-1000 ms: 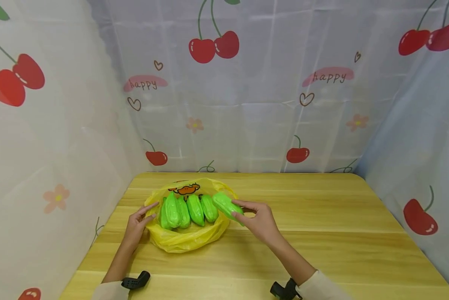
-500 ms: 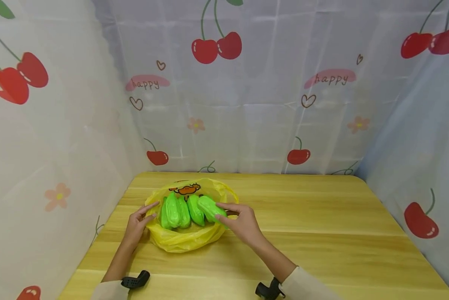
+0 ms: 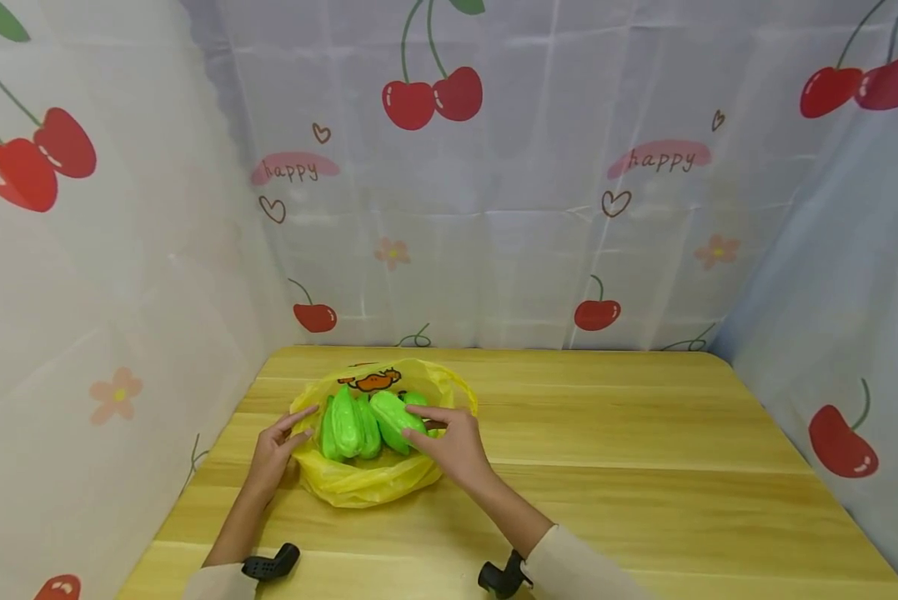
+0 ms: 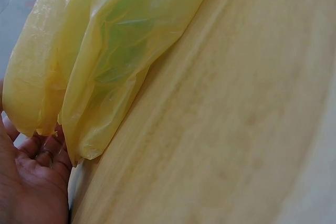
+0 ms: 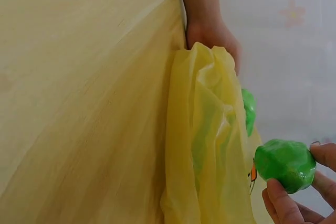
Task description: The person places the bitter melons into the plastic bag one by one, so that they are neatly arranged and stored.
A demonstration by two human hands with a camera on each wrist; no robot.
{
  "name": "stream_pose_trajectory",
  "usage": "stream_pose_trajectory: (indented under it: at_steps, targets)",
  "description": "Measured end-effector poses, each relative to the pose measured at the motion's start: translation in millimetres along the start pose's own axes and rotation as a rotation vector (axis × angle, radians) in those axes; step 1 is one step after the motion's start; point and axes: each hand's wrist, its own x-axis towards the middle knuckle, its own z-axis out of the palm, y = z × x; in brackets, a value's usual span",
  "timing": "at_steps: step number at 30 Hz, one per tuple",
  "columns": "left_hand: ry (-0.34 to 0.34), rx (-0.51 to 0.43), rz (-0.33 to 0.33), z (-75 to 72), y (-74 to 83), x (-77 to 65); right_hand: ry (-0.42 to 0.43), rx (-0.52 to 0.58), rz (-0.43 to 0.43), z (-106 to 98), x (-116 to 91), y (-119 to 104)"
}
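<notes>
A yellow plastic bag (image 3: 366,483) stands with its mouth wide, several glossy green fruit-shaped pieces (image 3: 348,425) side by side in it. My right hand (image 3: 456,446) pinches another green fruit-shaped piece (image 3: 393,417), elongated and ridged, between thumb and fingers. It is over the right part of the bag's mouth, partly covering the pieces behind. In the right wrist view, this held piece (image 5: 286,165) is above the bag's rim, its blunt end showing. At the bag's left side, my left hand (image 3: 271,454) holds the rim, index finger and thumb reaching over it, other fingers outside.
The bag rests on the left part of a light wooden table (image 3: 606,433). White curtains (image 3: 509,250) printed with cherries and the word happy hang behind and at both sides. A black wrist camera (image 3: 272,562) sits on my left wrist, another (image 3: 503,575) on my right.
My right hand has carried the green fruit-shaped piece leftward from the bag's right edge to above the other pieces in its mouth. My left hand has stayed at the bag's rim.
</notes>
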Motion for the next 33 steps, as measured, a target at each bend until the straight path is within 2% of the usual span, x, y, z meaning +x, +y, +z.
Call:
stream_pose_trajectory:
  at_steps: [3, 9, 13, 21, 28, 33]
  targets:
    - [-0.002, 0.004, 0.005, -1.0, -5.4, 1.3, 0.009, 0.013, 0.008, 7.3, 3.5, 2.0]
    - [-0.001, -0.007, 0.029, -3.9, -29.7, 7.3, 0.021, 0.022, 0.027, 17.5, 8.5, 8.7]
    - [0.004, -0.01, 0.036, -5.1, -35.1, 8.9, 0.038, 0.037, 0.051, 23.1, 14.0, 12.6]
    - [0.008, -0.013, 0.056, -5.8, -35.0, 8.6, 0.068, 0.033, 0.073, 34.3, 24.8, 14.2]
    - [0.015, -0.015, 0.043, -6.2, -33.5, 9.0, 0.087, 0.009, 0.081, 40.4, 30.9, 9.3]
    - [-0.001, -0.012, 0.033, -2.4, -12.0, 3.4, 0.088, -0.015, 0.082, 43.0, 33.5, 10.2]
